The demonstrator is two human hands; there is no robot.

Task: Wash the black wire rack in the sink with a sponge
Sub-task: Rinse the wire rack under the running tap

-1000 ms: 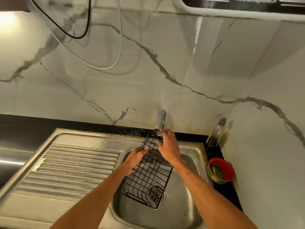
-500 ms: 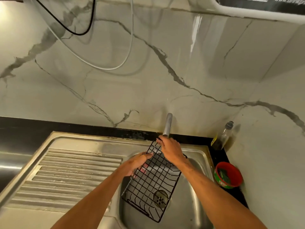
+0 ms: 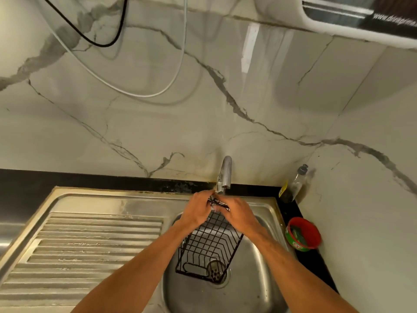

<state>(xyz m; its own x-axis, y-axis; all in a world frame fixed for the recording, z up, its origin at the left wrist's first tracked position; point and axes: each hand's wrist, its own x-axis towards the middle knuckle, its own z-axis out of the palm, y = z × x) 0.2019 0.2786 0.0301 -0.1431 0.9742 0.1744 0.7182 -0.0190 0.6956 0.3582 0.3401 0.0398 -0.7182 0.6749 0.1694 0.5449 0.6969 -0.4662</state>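
The black wire rack [image 3: 208, 247] stands tilted in the steel sink bowl [image 3: 255, 288], its lower end resting near the drain [image 3: 216, 269] and its upper end raised under the tap [image 3: 225, 175]. My left hand [image 3: 197, 211] grips the rack's top edge from the left. My right hand [image 3: 240, 214] grips the same edge from the right, the two hands almost touching just below the spout. A green sponge [image 3: 299, 233] lies in a red bowl [image 3: 312, 229] on the counter to the right of the sink.
A ribbed steel drainboard [image 3: 90, 249] fills the left side. A dark liquid bottle [image 3: 293, 184] stands in the back right corner on the black counter. A marble wall rises behind, with hanging cables [image 3: 140, 93] and a white appliance [image 3: 361, 21] overhead.
My left hand moved up from the rack's left side to the top edge beside my right hand. The rack now stands steeper, its top closer to the spout.
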